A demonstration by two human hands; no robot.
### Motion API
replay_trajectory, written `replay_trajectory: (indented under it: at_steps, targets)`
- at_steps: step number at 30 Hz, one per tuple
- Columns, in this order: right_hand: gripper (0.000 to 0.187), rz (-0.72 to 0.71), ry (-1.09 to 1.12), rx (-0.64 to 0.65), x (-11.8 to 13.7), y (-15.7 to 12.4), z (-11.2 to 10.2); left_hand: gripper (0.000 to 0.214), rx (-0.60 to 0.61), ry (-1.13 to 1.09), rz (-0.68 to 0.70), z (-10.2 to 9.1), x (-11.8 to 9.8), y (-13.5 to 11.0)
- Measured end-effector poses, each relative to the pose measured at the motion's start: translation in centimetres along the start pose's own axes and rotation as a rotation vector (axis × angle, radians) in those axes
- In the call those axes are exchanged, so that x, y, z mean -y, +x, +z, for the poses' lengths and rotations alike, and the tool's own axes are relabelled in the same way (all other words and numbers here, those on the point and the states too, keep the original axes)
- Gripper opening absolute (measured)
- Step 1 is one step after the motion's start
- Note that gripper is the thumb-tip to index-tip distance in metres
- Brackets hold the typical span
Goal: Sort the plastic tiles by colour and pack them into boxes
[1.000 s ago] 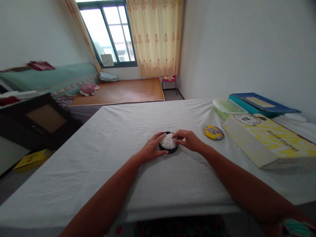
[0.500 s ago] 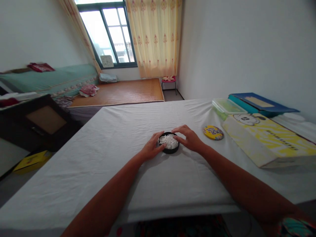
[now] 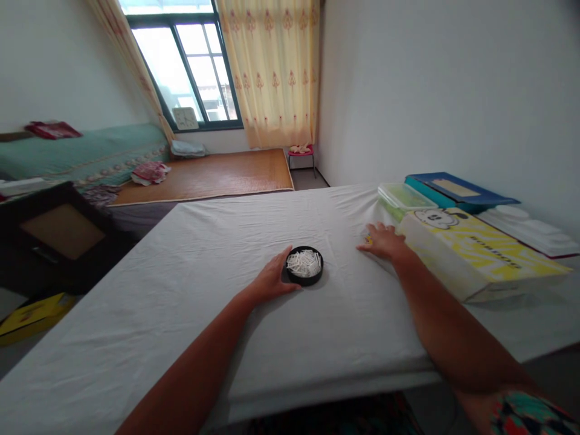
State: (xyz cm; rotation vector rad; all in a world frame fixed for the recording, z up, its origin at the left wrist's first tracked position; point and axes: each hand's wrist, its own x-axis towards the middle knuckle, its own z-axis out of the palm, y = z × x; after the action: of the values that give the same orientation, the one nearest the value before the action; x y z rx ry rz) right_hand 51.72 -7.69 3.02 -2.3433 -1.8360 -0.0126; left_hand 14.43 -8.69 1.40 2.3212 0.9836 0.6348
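Observation:
A shallow round black container filled with short white sticks stands on the white-covered table. My left hand curls around its left side, with the thumb at the front rim and the fingers at the back rim. To the right, my right hand is over the round yellow patterned lid, fingers spread. Most of the lid is hidden beneath this hand; only a small yellow part shows between the thumb and fingers. Whether the fingertips press on its edge I cannot make out.
Right of the lid lie a yellow and white box, a green-tinted clear plastic box, a blue box and white plastic pieces. Beyond the white-covered table is a bed under the window.
My right hand has left the black container and moved right, onto the yellow lid. My left hand stays at the container. The whole view has shifted slightly.

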Motion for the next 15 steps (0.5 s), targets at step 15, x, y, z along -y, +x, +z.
replay_trajectory:
  at_steps: [15]
  targets:
    - [0.073, -0.949, 0.425, -0.103, 13.0, -7.4, -1.9, 0.102, -0.042, 0.014, 0.005, 1.1, 0.2, 0.6]
